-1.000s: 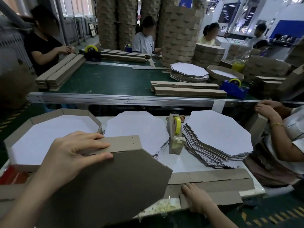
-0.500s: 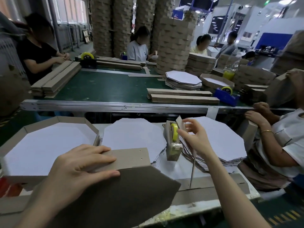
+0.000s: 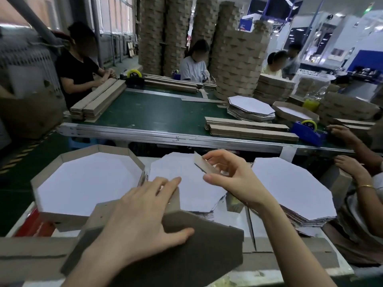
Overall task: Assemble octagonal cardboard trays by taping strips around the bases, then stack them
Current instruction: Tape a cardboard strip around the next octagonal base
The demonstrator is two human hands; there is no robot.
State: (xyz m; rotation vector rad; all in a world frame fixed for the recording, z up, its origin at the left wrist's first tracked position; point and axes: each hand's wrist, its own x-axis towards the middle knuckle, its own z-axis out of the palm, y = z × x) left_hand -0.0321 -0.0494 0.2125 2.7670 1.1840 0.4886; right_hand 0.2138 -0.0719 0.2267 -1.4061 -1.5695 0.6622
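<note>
A brown octagonal cardboard base (image 3: 203, 251) stands tilted against the near table edge, brown side toward me. My left hand (image 3: 145, 220) holds its upper edge, fingers over the folded strip along the top and thumb on the brown face. My right hand (image 3: 232, 175) is raised above the table and pinches one end of a cardboard strip (image 3: 204, 165) between thumb and fingers. A finished tray (image 3: 62, 181) with brown walls and white floor sits at the left.
Two stacks of white octagonal bases lie on the table, middle (image 3: 186, 183) and right (image 3: 290, 191). Flat strips (image 3: 290, 251) lie along the near edge. Another person's hands (image 3: 350, 168) work at the right. A green conveyor (image 3: 145, 112) carries strip bundles and a blue tape dispenser (image 3: 308, 129).
My right hand left the strips at the near edge, rose past the tape dispenser and now holds a strip end higher and further left, over the middle stack. My left hand stayed on the base.
</note>
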